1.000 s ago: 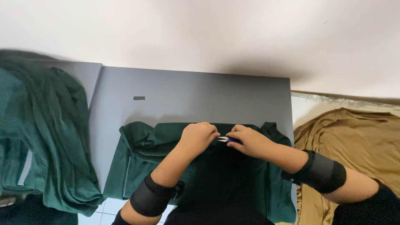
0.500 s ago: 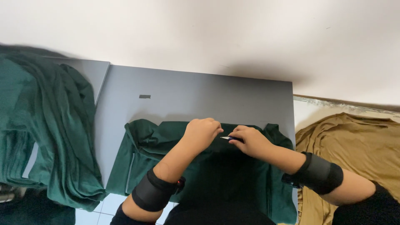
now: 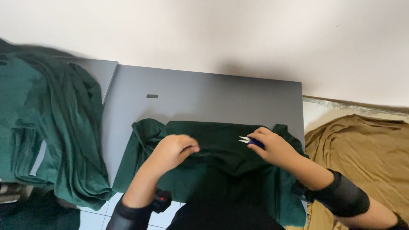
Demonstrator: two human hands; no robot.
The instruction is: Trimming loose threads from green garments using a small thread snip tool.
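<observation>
Head-camera view, looking down over a person at work: nearest the lens, both forearms enter from the bottom edge wearing black bands, and the right elbow is cut off by the frame. A dark green garment [image 3: 221, 170] lies spread across the front of a grey table [image 3: 204, 96], its lower hem falling over the near edge and out of sight beneath the arms; its cloth is plain and matte, bunched into folds at the left shoulder and along the right side. The left hand [image 3: 172, 150] rests palm-down on the garment, fingers loosely curled and pressing the fabric, gripping nothing that can be made out. The right hand [image 3: 275, 147] is closed around a small pair of thread snips [image 3: 250, 140] with a blue handle, whose pale blades point left, just above the cloth; whether the blades touch the fabric cannot be told. The hands sit apart, with bare green cloth between them. At left, a heap of more green fabric [image 3: 55, 127] hangs partly off the frame. At right, tan cloth [image 3: 366, 157] lies crumpled on the floor. Beyond, a small dark mark [image 3: 152, 96] sits on the table top before a pale wall [image 3: 213, 38].
</observation>
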